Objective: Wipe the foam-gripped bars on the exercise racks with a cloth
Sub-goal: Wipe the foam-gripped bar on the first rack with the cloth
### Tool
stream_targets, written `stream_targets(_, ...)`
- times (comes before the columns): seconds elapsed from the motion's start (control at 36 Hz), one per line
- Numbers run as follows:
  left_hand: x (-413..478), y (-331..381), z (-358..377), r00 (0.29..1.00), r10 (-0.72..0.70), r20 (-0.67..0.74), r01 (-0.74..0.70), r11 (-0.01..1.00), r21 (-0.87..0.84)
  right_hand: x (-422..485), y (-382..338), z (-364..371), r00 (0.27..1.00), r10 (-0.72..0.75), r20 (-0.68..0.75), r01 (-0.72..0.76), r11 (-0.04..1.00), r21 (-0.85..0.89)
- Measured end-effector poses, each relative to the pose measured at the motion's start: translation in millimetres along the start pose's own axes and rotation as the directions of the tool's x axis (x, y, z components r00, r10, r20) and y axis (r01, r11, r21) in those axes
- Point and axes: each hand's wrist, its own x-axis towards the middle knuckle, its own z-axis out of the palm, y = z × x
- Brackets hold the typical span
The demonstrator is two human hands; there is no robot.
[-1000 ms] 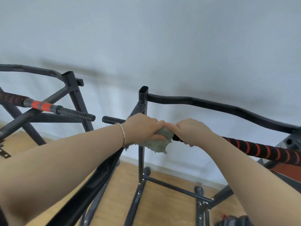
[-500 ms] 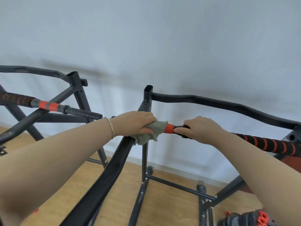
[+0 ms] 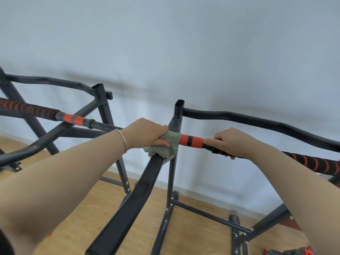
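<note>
A black bar with red spiral foam grip (image 3: pixel 311 163) runs from the right edge to the middle, ending in a red-and-black banded section (image 3: pixel 191 141). My left hand (image 3: pixel 147 133) grips a grey-green cloth (image 3: pixel 163 146) wrapped round the bar's left end. My right hand (image 3: pixel 233 142) holds the bar just right of the red bands, fingers curled round it. A second foam-gripped bar (image 3: pixel 29 109) lies on the left rack, its ribbed black end partly hidden behind my left wrist.
Two black steel racks (image 3: pixel 176 173) stand against a pale wall on a wooden floor (image 3: pixel 88 208). A thick black rack beam (image 3: pixel 132 205) slants up under the cloth. A curved top bar (image 3: pixel 257 120) runs behind my right hand. Red-and-black weights (image 3: pixel 294 252) lie at bottom right.
My left hand slid the cloth leftward along the bar, uncovering the red-and-black banded section. My right hand kept its hold. The view shifted right and downward.
</note>
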Motion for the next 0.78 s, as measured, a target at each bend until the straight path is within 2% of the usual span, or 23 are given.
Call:
stream_targets(0.11,-3,5,6,1.0,0.005,0.029,-0.005,1.0,0.0,3,-10,3,1.0,-0.002,0.02,0.005,0.987,-0.161)
stream_targets(0.17,-2,6,8,1.0,0.006,0.021,-0.006,1.0,0.001,8,-17,6,0.998,-0.057,-0.005,0.053,0.951,-0.303)
stream_targets(0.22,0,6,8,1.0,0.008,0.021,-0.008,1.0,-0.002,14,-30,11,0.992,-0.128,-0.004,0.118,0.925,-0.361)
stream_targets(0.33,2,7,8,1.0,0.009,0.022,-0.008,1.0,-0.027,26,-58,25,0.979,-0.203,-0.015,0.187,0.925,-0.331)
stream_targets(0.5,-6,2,8,0.998,-0.009,0.064,0.014,0.998,-0.065,31,-60,28,0.972,-0.235,0.027,0.236,0.952,-0.197)
stream_targets(0.78,-32,-22,9,0.985,-0.085,0.148,0.116,0.971,-0.211,31,-57,28,0.975,-0.212,0.059,0.219,0.966,-0.141)
